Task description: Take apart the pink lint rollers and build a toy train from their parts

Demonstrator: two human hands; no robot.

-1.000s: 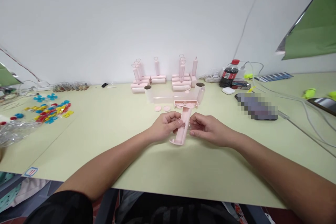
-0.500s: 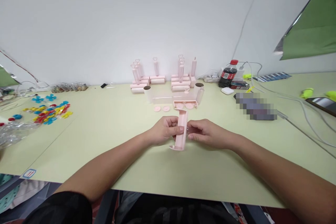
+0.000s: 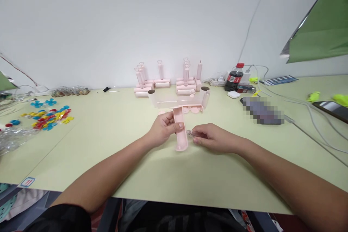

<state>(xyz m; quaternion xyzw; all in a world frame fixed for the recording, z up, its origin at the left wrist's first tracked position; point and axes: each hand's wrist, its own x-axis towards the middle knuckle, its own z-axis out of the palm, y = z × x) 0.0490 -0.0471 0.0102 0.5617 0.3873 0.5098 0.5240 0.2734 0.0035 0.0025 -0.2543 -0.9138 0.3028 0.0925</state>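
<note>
My left hand [image 3: 163, 127] is closed round a pale pink, trough-shaped plastic shell [image 3: 181, 136], thumb on its inner face. The shell's hollow side faces me, and it is slightly tilted. Just right of the shell, my right hand [image 3: 214, 138] is closed on a clear handle-like piece [image 3: 190, 133] with a rounded end. That end is close to the shell's right side; whether they touch I cannot tell. Behind the hands lie another pink shell [image 3: 201, 108] and pink discs [image 3: 194, 110].
Several pink rollers with heart-topped handles [image 3: 186, 74] stand by the wall, behind two upright rolls [image 3: 204, 98]. A cola bottle [image 3: 234, 78], a blurred dark object [image 3: 262, 110] and cables [image 3: 320, 123] lie right. Colourful plastic pieces [image 3: 51, 117] are scattered left.
My left hand has moved slightly left and turned the pink shell, so its hollow faces me more. The clear piece in my right hand now shows more, with a gap from the left fingers.
</note>
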